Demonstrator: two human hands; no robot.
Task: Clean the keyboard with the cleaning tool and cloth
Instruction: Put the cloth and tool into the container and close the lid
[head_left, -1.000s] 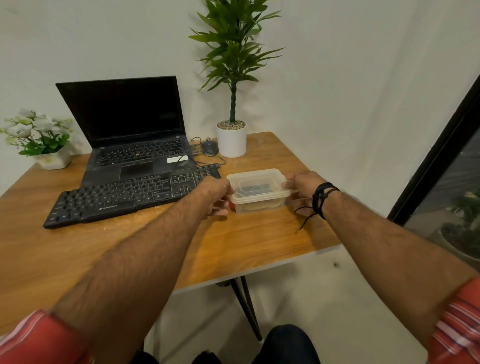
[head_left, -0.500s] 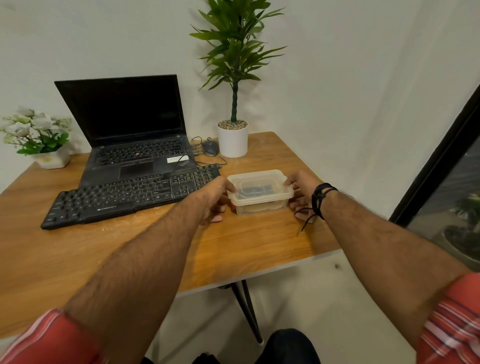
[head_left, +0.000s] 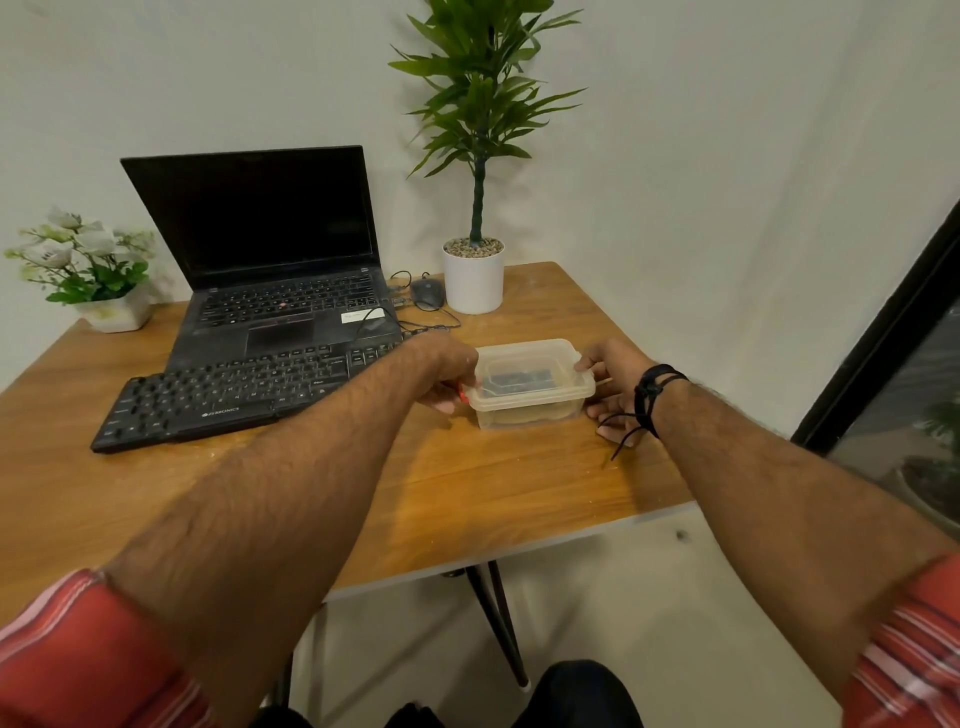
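A clear plastic box (head_left: 530, 410) with a lid stands on the wooden table (head_left: 467, 493), right of the black keyboard (head_left: 234, 395). Something dark shows dimly through the lid; I cannot tell what it is. My left hand (head_left: 447, 374) grips the box's left end, fingers curled at the lid's edge by a small red tab. My right hand (head_left: 613, 384) holds the right end, thumb on the lid's rim and fingers curled beside the wall. No cloth is in sight.
An open black laptop (head_left: 270, 260) sits behind the keyboard, with a mouse (head_left: 428, 293) and cables to its right. A white pot with a tall green plant (head_left: 474, 275) stands at the back, a flower pot (head_left: 111, 312) at far left. The table's front edge lies near me.
Both hands stay on the box's ends. The fingers shifted a little at the lid's edges; the box has barely moved.
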